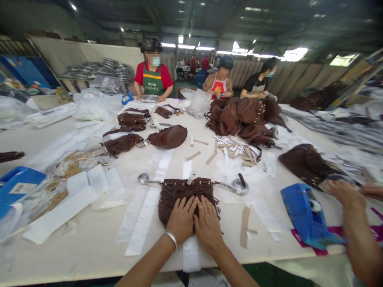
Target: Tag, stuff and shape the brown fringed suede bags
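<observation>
A dark brown fringed handbag (169, 199) lies flat on the table in front of me, with gold eyelets along its top edge. My left hand (183, 217) and my right hand (208, 221) rest side by side on its fringe, fingers stretched out and holding nothing. Out to either side of the bag run its strap ends, a wrapped ring (143, 178) at the left and another wrapped ring (241, 186) at the right. Under the bag pass white paper strips (191, 255), one showing below my wrists.
Brown bags (236, 115) are heaped at the back right, near loose cardboard strips (239, 149). Blue packages (308, 215) lie right and left. White sheets (80, 195) and tags cover the left. A co-worker's hand (344, 193) is at another bag (308, 163); several people work opposite.
</observation>
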### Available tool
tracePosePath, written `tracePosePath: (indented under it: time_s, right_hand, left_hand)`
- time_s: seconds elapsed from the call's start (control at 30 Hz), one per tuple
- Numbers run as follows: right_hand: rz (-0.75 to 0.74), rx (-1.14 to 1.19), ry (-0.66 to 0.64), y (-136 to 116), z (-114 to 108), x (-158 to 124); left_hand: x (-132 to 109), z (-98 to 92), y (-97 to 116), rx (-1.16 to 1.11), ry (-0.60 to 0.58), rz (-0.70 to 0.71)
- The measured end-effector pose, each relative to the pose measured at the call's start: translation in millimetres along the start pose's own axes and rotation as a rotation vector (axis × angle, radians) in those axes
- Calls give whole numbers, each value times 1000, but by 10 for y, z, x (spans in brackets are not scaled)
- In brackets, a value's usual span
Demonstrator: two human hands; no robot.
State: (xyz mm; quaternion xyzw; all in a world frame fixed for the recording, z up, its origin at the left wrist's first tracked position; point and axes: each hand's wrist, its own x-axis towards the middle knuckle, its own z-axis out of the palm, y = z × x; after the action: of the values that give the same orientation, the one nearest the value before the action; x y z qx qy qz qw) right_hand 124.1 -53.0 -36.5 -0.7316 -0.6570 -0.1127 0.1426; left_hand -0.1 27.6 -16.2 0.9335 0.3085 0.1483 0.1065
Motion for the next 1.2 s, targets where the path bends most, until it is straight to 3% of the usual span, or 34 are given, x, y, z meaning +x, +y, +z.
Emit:
tracePosePath:
  time_s: [0.13,0.33,0.4,0.43,0.5,0.6,0.67,0.73,0.87,1.2]
  right_hand:
    - [-3,-9,19,-15,46,6]
    - [11,44,49,5,80,16]
    - [17,54,46,7,78,18]
    - [15,55,39,6,70,20]
    - [5,50,19,3,35,29]
    - [-2,36,-29,0,-61,74]
    - [15,28,-67,7,-136,145]
    - [50,26,-105,25,-198,254]
    - [99,14,-164,81,-227,509]
    - [295,30,-251,150,-91,892]
  left_hand:
    - [-32,-162,-113,123,69,-210]
    - [-658,-281,-562,138,331,-734]
    - [-767,-414,-569,119,461,-801]
    - [-754,-482,-523,99,512,-767]
    - [-604,-572,-363,34,518,-559]
    - [-239,-517,-107,-46,290,-133]
    - [-60,-372,-14,-40,133,10]
    - [8,-204,5,-15,68,18]
    - [-54,6,-49,-2,95,-51]
    - [-98,36,-62,-23,136,-49]
